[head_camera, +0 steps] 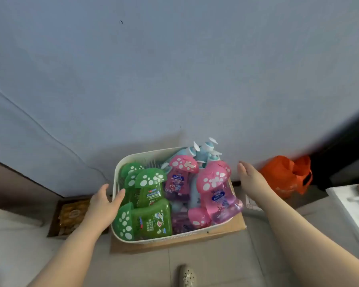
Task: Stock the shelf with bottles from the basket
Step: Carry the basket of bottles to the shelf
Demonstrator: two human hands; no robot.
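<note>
The left hand (103,200) sits at the lower left of the basket (120,162), fingers spread and curled over its left rim, the thumb outside. The right hand (250,177) hovers flat and spread just right of the basket, holding nothing and not touching it.

The cream basket stands in the lower middle of the frame on a cardboard box (226,230), against a pale blue wall (174,69). It is packed with bottles: green bottles (151,220) with spotted mushroom caps fill the left side, pink bottles (216,183) with the same caps the right side, and light blue pump bottles (205,152) stick up at the back.

At lower left an open brown box (71,214) holds yellowish packets. To the right, an orange bag (282,175) lies on the floor (216,270). A shoe (187,276) shows at the bottom edge.
</note>
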